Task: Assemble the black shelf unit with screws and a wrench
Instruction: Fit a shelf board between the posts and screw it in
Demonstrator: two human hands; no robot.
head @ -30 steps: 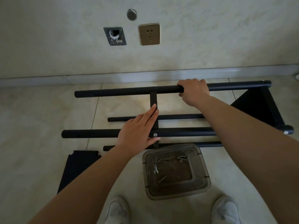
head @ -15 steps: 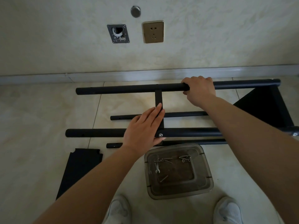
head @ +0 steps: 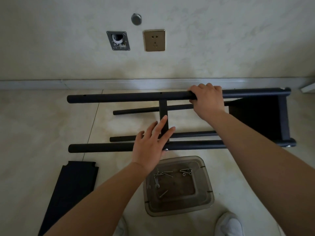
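Black metal shelf frame (head: 255, 114) lies on its side on the pale tiled floor (head: 34, 125), centre to right of frame, parallel to the wall. Far thick black tube (head: 127, 97) runs across upper centre; near thick black tube (head: 102, 148) across the middle; two thinner black rods (head: 136, 110) between and below them. A flat black crossbar (head: 163, 111) bridges the two thick tubes.

Right hand (head: 207, 99), upper right of centre, fingers curled over the far tube: likely steadying the frame so it cannot roll.

Left hand (head: 151, 142), centre, fingers straight and spread, lying flat across the crossbar's lower end and the near tube, gripping nothing. Probably pressing the joint square; a silver screw head (head: 166, 149) shows just beside the palm edge.

Clear brownish plastic tray (head: 179, 186), lower centre, holds loose screws (head: 185, 172) and a small silver wrench (head: 156, 182), near the joint, within easy reach. Separate black shelf panel (head: 71, 188) lies lower left, not yet fitted.
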